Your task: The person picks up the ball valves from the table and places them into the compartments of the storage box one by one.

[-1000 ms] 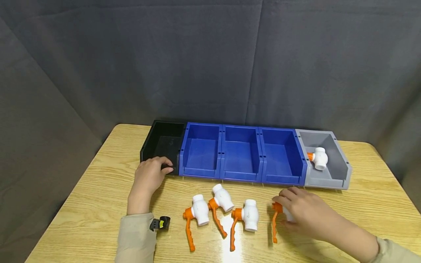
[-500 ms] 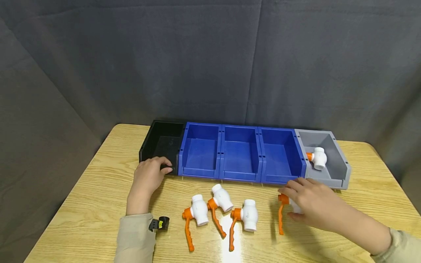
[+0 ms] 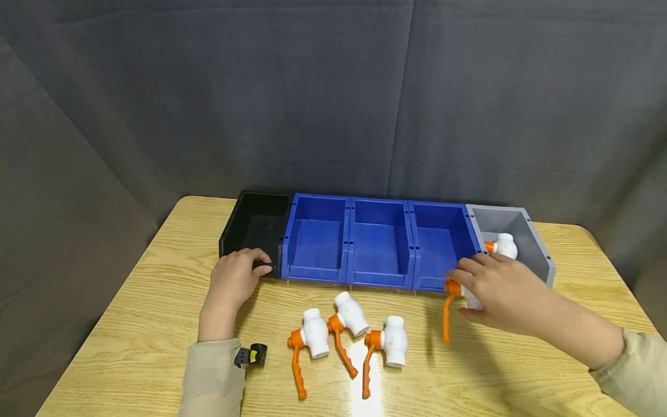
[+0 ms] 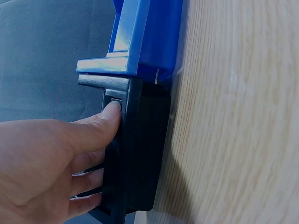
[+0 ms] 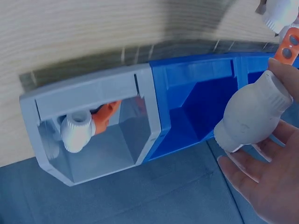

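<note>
My right hand [image 3: 497,292] grips a white ball valve [image 5: 252,114] with an orange lever handle, holding it by its ends near the front of the grey bin [image 3: 542,249]. The lever hangs down toward the table in the head view. Inside the grey bin lies another white ball valve [image 5: 77,130]. My left hand [image 3: 234,281] holds the front rim of the black bin [image 4: 133,154], thumb outside and fingers over the edge. Between the hands, three more ball valves lie on the table: a left one [image 3: 315,333], a middle one [image 3: 351,315] and a right one [image 3: 396,341].
Three blue bins [image 3: 318,272] stand in a row between the black and grey ones on the wooden table [image 3: 140,324]. Behind them hangs a dark grey curtain [image 3: 333,104]. A small black device with a yellow mark [image 3: 252,354] sits at the left sleeve.
My right hand has lifted its ball valve off the table and carried it up and away toward the grey bin. The left hand stays on the black bin's rim.
</note>
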A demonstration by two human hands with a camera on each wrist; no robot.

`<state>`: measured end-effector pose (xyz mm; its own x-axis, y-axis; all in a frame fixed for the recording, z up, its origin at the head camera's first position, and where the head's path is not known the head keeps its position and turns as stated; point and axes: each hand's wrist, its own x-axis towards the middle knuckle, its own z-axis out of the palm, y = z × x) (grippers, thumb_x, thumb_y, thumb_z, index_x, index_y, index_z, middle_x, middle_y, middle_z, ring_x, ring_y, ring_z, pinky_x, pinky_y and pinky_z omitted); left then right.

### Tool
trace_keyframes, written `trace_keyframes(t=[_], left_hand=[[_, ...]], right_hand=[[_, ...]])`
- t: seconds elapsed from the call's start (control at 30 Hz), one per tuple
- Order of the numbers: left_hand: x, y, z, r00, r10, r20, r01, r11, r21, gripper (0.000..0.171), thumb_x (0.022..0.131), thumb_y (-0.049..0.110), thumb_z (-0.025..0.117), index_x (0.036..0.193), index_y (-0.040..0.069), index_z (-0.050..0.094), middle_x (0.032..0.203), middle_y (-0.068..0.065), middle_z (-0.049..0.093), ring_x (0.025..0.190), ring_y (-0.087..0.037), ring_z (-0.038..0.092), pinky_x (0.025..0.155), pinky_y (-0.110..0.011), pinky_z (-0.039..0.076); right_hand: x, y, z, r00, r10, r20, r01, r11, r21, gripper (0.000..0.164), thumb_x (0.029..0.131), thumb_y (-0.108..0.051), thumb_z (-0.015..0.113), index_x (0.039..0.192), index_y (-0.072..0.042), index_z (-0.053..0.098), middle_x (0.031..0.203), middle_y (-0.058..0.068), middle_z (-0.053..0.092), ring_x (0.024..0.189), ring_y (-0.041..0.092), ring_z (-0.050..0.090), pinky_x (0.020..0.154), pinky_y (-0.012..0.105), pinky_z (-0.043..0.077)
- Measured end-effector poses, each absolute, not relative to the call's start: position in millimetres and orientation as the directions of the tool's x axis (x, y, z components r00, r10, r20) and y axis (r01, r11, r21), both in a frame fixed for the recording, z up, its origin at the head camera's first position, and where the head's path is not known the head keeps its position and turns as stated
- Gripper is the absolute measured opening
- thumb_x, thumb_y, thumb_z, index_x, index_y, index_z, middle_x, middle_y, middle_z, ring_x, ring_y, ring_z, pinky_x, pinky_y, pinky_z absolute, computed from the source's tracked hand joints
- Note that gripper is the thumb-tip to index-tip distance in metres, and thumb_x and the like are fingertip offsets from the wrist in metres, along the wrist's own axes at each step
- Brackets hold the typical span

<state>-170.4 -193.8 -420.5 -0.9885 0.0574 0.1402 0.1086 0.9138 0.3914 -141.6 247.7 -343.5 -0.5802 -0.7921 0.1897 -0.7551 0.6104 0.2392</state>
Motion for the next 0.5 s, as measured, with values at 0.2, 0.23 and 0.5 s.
trace_keyframes(t=[0.2,0.23,0.5], left_hand=[[-171.2,-194.3,-421.6,-0.989,0.061,0.132,0.109,0.914,0.39,0.014,0.092,0.02,0.072,0.101,0.01,0.073,0.106,-0.013,0.071,0.105,-0.039,0.062,0.1,-0.056,0.041],[-171.3,-194.4,-421.8,-0.989,0.06,0.132,0.108,0.915,0.389,0.014,0.092,0.02,0.072,0.101,0.01,0.073,0.105,-0.013,0.071,0.104,-0.039,0.063,0.1,-0.056,0.041],[-171.9,-195.0,-421.9,-0.989,0.057,0.14,0.107,0.917,0.384,0.014,0.092,0.02,0.072,0.101,0.01,0.072,0.104,-0.013,0.071,0.105,-0.039,0.063,0.101,-0.056,0.04]], right_hand=[[-153.9,248.1,-337.0,-0.58,-0.797,0.165,-0.757,0.603,0.251,0.051,0.068,-0.042,0.088,0.101,-0.008,0.07,0.09,0.002,0.063,0.079,0.025,0.061,0.076,0.046,0.056],[-156.5,248.2,-336.2,-0.578,-0.799,0.164,-0.759,0.601,0.252,0.052,0.068,-0.043,0.088,0.101,-0.008,0.07,0.091,0.002,0.063,0.079,0.025,0.061,0.076,0.045,0.056],[-183.7,254.2,-332.4,-0.588,-0.806,0.072,-0.78,0.588,0.215,0.05,0.069,-0.043,0.088,0.103,-0.011,0.07,0.091,-0.002,0.061,0.078,0.021,0.061,0.074,0.042,0.056]])
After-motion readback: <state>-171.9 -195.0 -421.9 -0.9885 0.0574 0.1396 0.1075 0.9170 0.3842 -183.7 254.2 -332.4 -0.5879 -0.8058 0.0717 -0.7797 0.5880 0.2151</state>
